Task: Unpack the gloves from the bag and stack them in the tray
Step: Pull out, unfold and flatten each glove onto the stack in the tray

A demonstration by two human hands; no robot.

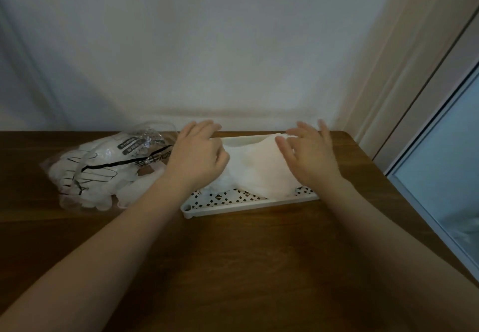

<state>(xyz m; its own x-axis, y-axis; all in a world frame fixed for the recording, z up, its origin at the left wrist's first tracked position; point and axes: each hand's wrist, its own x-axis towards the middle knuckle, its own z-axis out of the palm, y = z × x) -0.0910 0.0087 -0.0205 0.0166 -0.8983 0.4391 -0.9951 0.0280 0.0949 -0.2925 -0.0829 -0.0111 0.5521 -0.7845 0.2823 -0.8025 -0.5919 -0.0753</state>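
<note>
Wooden table (233, 267): both hands hide much of gloves (255, 169) in tray (248, 206).

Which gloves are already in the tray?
The white gloves under both hands, lying in the perforated tray; the rest remain inside the clear bag.

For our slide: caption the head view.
Both hands, left and right, flatten gloves in the tray.
</note>
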